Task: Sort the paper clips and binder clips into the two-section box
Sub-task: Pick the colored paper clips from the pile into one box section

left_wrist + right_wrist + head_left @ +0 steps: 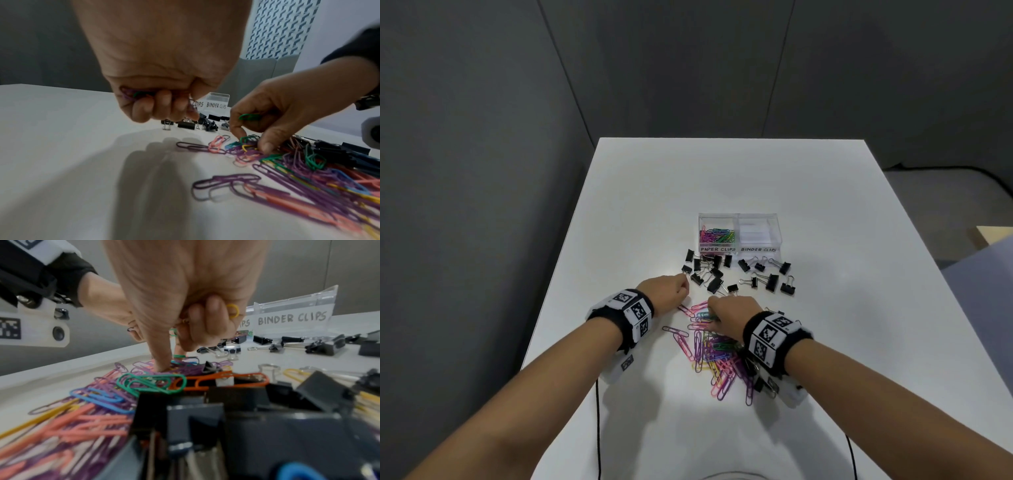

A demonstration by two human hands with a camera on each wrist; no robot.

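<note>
You are early in the sort; the box (738, 219) holds some paper clips (717, 234) in its labelled left section, its binder side looks empty; your left hand (666, 294) clutches clips, your right hand (731, 317) pinches more from the tabletop (825, 342) pile; binder clips (767, 277) wait untouched.
</note>
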